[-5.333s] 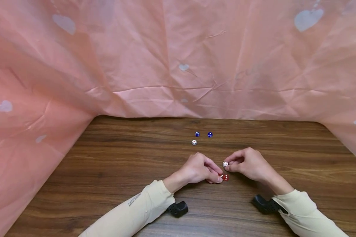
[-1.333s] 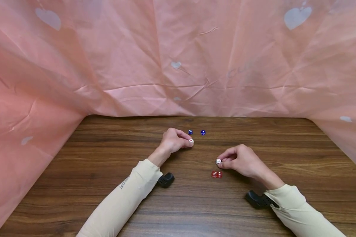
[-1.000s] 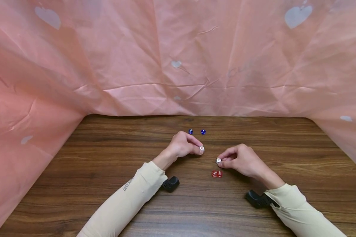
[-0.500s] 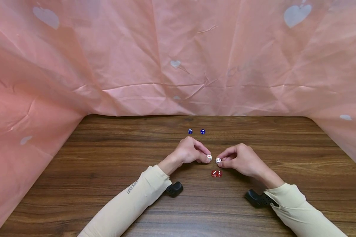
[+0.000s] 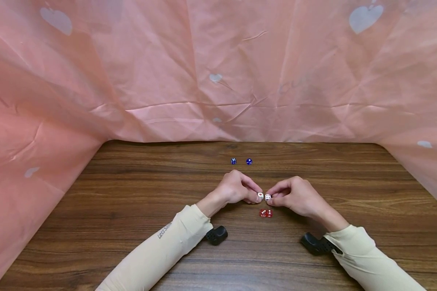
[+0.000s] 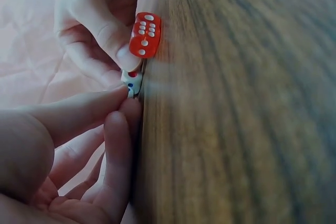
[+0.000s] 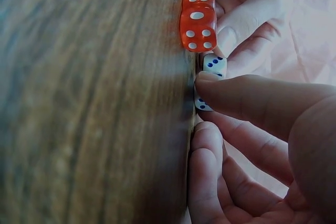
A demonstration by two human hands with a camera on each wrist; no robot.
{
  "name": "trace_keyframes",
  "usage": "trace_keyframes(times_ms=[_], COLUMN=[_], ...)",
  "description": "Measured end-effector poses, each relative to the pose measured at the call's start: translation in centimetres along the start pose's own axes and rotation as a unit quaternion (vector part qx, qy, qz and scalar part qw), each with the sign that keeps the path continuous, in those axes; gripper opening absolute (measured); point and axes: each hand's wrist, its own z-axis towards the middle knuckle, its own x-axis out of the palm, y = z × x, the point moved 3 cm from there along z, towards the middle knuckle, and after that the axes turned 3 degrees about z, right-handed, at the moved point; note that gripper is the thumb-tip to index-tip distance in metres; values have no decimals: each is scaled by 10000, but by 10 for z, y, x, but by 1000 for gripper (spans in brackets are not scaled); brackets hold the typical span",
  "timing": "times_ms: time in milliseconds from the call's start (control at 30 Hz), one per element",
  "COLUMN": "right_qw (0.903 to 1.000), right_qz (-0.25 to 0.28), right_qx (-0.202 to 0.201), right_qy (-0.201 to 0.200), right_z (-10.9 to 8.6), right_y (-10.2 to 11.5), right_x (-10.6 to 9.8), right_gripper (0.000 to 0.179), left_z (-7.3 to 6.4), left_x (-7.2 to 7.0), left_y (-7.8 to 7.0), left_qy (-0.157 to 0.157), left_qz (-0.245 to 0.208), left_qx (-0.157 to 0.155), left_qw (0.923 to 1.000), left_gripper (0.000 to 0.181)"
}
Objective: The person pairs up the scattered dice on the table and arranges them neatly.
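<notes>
Between thumb and fingers my left hand (image 5: 235, 188) pinches a white die (image 5: 260, 195) with a red dot on top. Just to its right, my right hand (image 5: 297, 196) pinches another white die (image 5: 268, 197) showing red pips. The two white dice are nearly side by side; in the head view a slim gap seems to part them. Closer to me lie two red dice (image 5: 266, 213) pressed together in a row. The right wrist view shows the red dice (image 7: 198, 22) just past my thumb, and fingertips hide part of the white dice there.
Two blue dice (image 5: 241, 161) lie apart from each other, farther back on the wooden table (image 5: 160, 173). Pink cloth (image 5: 218, 93) hangs along the back and sides. A black wrist device (image 5: 217, 235) sits under each sleeve cuff.
My left hand let go of the red dice, took the white die from near the blue dice and carried it right and toward me, beside the other white die. The right hand keeps its hold.
</notes>
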Motion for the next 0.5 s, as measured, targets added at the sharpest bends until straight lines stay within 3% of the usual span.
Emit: trace_keyframes(times_ms=[500], right_qw=[10000], right_qz=[-56], right_qx=[-71], right_qy=[2], right_z=[0], right_y=[0], right_x=[0], right_gripper=[16], left_z=[1], left_x=[4], left_y=[0], left_qy=[-69], left_qz=[503], left_qx=[165], left_qw=[9986], left_gripper=[14])
